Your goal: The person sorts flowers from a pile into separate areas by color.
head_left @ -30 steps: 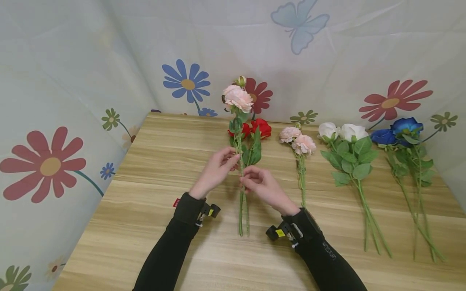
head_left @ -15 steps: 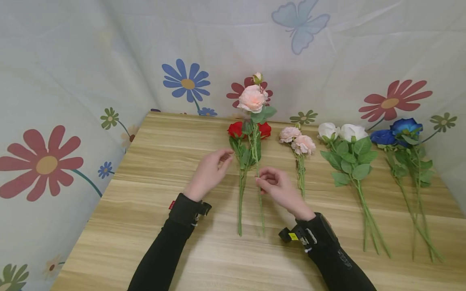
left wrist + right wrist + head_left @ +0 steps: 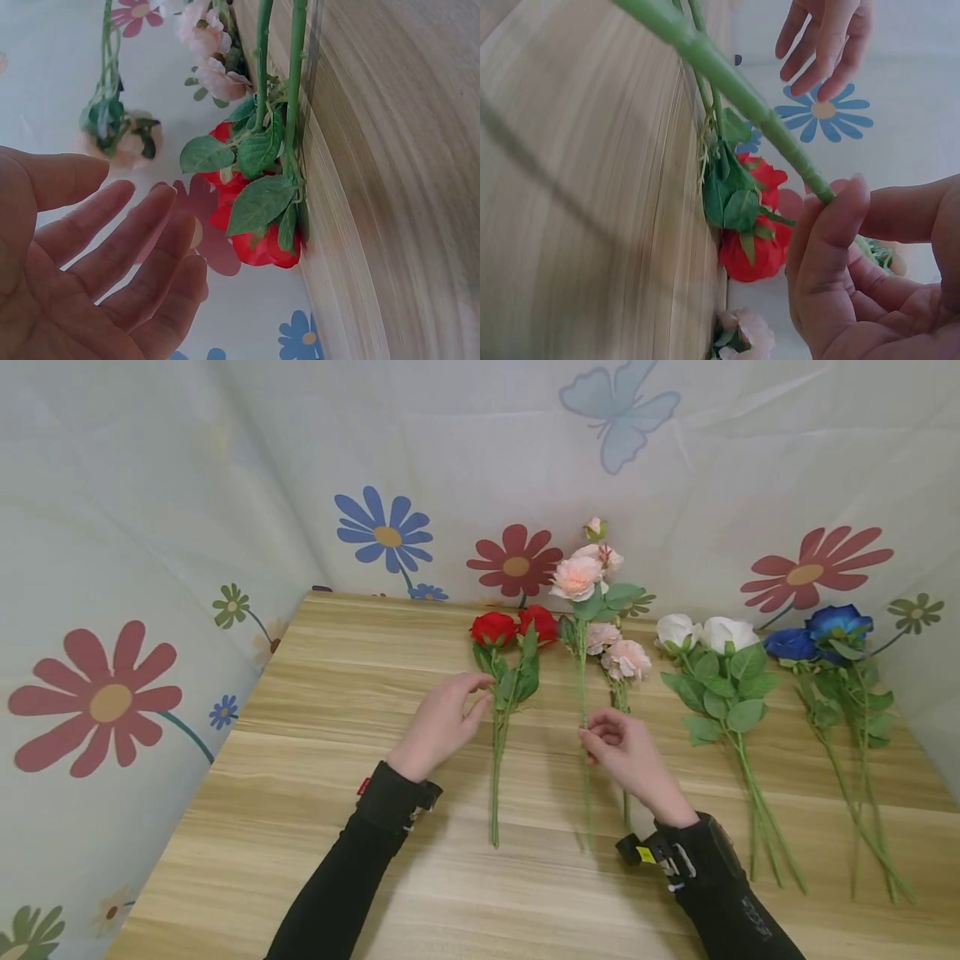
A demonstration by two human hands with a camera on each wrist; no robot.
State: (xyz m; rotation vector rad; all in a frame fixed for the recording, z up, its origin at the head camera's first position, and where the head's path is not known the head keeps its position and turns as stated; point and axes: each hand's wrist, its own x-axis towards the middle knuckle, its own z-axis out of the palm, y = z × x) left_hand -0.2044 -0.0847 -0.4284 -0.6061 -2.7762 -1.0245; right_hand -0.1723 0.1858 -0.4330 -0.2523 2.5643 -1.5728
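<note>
My right hand (image 3: 626, 756) pinches the green stem (image 3: 727, 82) of a pale pink flower (image 3: 577, 578) between thumb and fingers. The flower stands raised, its blooms and bud overlapping the back curtain in the head view. My left hand (image 3: 438, 722) holds nothing; its fingers are spread and relaxed in the left wrist view. Its fingertips are beside the leaves of two red roses (image 3: 493, 630), which lie on the table with their stems toward me. Behind the raised stem, the blooms of other pink flowers (image 3: 627, 658) lie on the table.
Farther right on the wooden table (image 3: 360, 668) lie white roses (image 3: 727, 633) and blue roses (image 3: 838, 625), stems toward the front. A white curtain (image 3: 465, 435) printed with flowers and a butterfly borders the table's back and left sides.
The right hand has carried the pink flower rightward, from over the red roses to beside the other pink flowers. The left hand has let go of the stem and drawn slightly away.
</note>
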